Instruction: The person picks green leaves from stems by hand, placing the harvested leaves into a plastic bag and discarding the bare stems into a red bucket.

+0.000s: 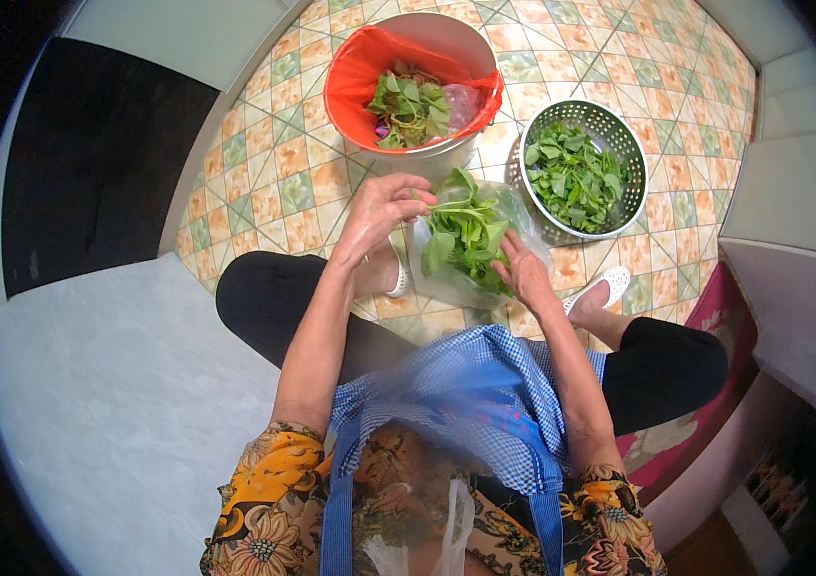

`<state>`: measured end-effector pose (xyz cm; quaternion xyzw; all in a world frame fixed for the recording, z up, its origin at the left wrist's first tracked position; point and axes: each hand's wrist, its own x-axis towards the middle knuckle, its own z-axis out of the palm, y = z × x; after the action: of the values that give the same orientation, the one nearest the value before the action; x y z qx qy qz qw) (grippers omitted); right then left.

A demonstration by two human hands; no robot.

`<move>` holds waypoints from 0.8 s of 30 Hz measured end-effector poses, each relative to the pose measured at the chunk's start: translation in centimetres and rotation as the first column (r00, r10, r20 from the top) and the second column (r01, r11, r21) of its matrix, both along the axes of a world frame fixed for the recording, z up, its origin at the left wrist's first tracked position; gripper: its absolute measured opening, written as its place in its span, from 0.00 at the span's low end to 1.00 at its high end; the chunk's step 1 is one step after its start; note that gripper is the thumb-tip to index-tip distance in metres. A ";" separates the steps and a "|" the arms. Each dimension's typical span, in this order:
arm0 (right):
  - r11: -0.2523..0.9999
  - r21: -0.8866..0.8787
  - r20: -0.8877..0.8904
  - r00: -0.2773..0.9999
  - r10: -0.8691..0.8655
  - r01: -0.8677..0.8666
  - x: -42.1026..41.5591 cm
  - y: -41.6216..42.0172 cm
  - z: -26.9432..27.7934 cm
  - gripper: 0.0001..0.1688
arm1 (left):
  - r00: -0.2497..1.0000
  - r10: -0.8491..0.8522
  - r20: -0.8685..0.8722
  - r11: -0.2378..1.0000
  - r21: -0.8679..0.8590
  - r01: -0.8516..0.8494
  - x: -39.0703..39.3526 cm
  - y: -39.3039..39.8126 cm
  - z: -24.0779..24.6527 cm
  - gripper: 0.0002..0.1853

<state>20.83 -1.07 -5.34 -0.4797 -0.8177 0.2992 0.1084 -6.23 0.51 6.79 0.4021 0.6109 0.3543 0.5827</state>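
Note:
A bunch of leafy greens (462, 241) lies on a clear plastic bag (444, 284) on the floor between my feet. My left hand (385, 207) pinches the green stems at the bunch's upper left between thumb and fingers. At the lower right edge of the leaves is my right hand (525, 272), its fingers apart and touching the greens. To the right, a perforated colander (636, 180) holds loose picked leaves (573, 173). Beyond my left hand stands a pale bucket (444, 32) lined with a red plastic bag (350, 79), with leafy scraps (408, 104) inside.
Patterned tiles (293, 155) cover the floor. My white perforated shoes (613, 284) flank the plastic bag. A pale grey surface (127, 403) and a black panel (105, 158) lie to the left. Light cabinet fronts (800, 191) and a pink-red mat (721, 338) are on the right.

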 end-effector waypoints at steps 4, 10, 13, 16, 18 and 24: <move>0.952 -0.030 -0.320 0.900 -0.297 0.304 -0.9 2.0 8.5 0.12 | 0.993 0.040 0.112 0.999 0.003 -0.040 0.7 -0.3 -0.3 0.15; 0.922 0.368 -0.335 0.942 0.012 0.119 -3.2 2.2 12.0 0.10 | 0.986 -0.024 0.168 0.999 -0.018 0.028 3.2 0.1 0.3 0.13; 0.915 0.398 -0.231 0.972 0.034 0.062 -3.5 2.5 11.1 0.11 | 0.978 -0.009 0.208 0.999 -0.046 0.019 4.0 0.2 0.5 0.14; 0.891 0.453 -0.181 0.982 0.056 0.033 -3.3 2.7 10.9 0.12 | 0.962 -0.044 0.271 0.997 -0.052 0.060 4.5 0.2 0.4 0.14; 0.885 0.465 -0.144 0.988 0.060 0.014 -3.0 3.0 10.8 0.11 | 0.955 -0.040 0.293 0.998 -0.039 0.054 4.6 0.0 -0.2 0.15; 0.928 0.372 -0.154 0.988 0.025 0.034 -2.1 3.2 10.5 0.09 | 0.995 -0.102 -0.013 0.994 0.035 0.102 5.4 -0.5 -0.3 0.12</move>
<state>18.69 2.15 5.15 -0.4274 -0.8475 0.1745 0.2618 -0.84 0.02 6.49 0.4451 0.5862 0.3329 0.5894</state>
